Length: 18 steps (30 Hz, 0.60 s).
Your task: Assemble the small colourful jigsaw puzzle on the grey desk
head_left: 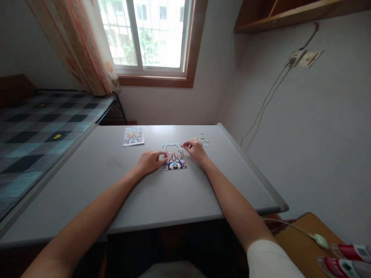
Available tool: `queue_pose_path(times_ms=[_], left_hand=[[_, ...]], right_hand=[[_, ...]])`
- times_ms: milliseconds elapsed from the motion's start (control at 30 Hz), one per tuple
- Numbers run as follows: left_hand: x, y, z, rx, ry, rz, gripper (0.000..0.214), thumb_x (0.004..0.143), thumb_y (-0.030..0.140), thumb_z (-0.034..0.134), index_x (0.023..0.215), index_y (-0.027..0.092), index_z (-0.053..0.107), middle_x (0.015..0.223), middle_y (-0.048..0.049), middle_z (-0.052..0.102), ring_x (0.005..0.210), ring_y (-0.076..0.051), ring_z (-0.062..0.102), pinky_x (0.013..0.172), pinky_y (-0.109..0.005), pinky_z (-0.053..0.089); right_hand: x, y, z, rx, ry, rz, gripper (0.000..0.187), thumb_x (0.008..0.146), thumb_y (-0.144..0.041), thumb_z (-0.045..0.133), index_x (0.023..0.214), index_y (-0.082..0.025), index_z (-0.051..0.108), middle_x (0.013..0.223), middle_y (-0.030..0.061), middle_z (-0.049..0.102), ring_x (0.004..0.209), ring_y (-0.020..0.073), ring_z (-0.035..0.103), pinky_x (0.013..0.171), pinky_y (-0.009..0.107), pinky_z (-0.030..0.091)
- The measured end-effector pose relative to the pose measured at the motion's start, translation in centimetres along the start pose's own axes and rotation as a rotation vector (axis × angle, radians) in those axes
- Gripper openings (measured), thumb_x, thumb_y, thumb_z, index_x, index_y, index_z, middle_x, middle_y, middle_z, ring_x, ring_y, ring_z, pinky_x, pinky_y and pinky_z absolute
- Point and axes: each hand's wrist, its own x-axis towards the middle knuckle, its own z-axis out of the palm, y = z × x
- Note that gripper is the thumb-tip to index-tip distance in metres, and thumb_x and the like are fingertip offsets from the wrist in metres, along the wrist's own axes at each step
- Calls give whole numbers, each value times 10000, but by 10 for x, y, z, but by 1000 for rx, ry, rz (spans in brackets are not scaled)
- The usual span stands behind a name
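A partly assembled jigsaw puzzle (175, 165) lies flat on the table, its lower part showing a blue and white cartoon face. Its border is joined, and a gap shows the tabletop in the upper middle. My left hand (151, 160) rests at the puzzle's left edge, thumb and index finger apart, their tips touching it. At the upper right edge, my right hand (194, 149) pinches a small puzzle piece (182, 145) between thumb and fingertips. Several loose puzzle pieces (204, 140) are scattered just beyond the right hand.
A printed picture sheet (133, 136) lies at the back left of the grey table (139, 212). The bed (55, 119) stands to the left, below a curtained window (156, 34). On the lower right, bottles with red labels (344, 267) lie on a wooden surface (307, 231) beside a white cable.
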Motion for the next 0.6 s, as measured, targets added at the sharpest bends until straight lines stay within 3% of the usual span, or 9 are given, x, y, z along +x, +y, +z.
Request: queue_pose_path(times_ms=[167, 600], left_hand=[[-1, 0, 0, -21, -14, 44, 431, 861, 566, 522, 1105, 277, 728, 629, 15, 630, 567, -138, 559, 567, -235, 326], [-1, -1, -1, -28, -19, 40, 448, 858, 576, 514, 1112, 275, 729, 620, 15, 621, 551, -136, 542, 559, -238, 315]], right_hand=[[-4, -11, 9, 51, -83, -79, 109, 827, -178, 636, 807, -210, 738, 827, 34, 673, 769, 153, 603, 787, 289, 439], [-7, -11, 16, 51, -133, -93, 119, 827, -166, 631, 819, -200, 745, 821, 32, 667, 752, 143, 583, 772, 276, 428]])
